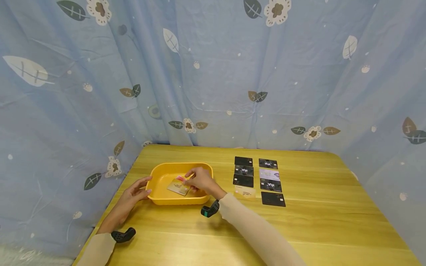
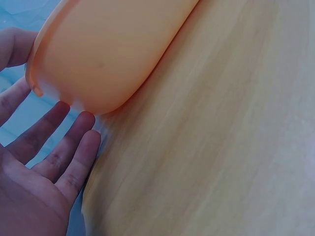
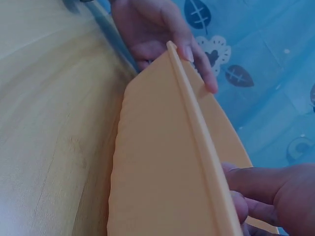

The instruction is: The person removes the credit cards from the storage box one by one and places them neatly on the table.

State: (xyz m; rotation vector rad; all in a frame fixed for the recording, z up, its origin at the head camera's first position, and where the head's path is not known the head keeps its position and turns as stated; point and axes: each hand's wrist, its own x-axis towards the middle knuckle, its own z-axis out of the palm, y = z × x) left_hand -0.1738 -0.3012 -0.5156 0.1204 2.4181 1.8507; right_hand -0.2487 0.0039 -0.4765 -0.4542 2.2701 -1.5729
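A yellow plastic basin stands on the left part of the table. My left hand grips its left end, thumb at the rim and fingers along the outer wall, as the left wrist view shows. Inside the basin my right hand reaches down and pinches a gold card near its right edge. Something pink and red, perhaps another card, shows behind the gold one. In the right wrist view the basin's wall hides the card and part of the right fingers.
Right of the basin, cards lie in two columns: several black ones, a lilac one and a gold one. Some black cards read "Vip". A blue patterned curtain hangs behind and beside the wooden table.
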